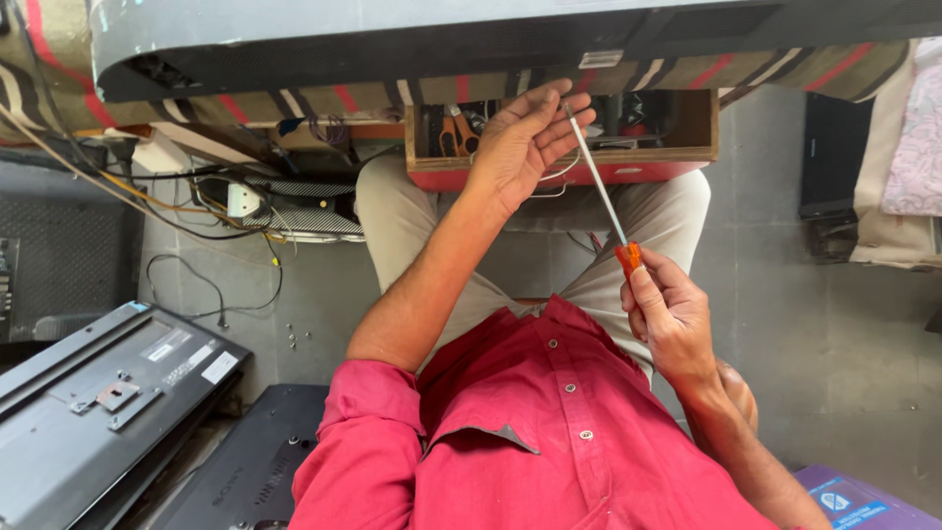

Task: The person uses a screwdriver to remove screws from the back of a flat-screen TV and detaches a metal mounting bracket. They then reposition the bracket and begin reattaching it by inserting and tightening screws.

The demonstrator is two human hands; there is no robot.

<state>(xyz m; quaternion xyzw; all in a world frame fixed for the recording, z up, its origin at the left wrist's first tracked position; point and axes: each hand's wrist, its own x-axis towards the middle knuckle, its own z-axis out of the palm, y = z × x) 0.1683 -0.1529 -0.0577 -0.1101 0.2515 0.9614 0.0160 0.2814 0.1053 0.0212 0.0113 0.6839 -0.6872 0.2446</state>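
Seated person, red shirt. Right hand [672, 312] closed around the orange handle of a screwdriver [599, 182]. Left hand [525, 137] pinches the shaft near its tip, other fingers loosely spread. The tool slants above the lap, its tip before the open wooden drawer [559, 162] under the worktop edge. Risk: tip could slip and jab the left fingers [569, 123]. Loose screws [291, 337] on the floor may scatter.
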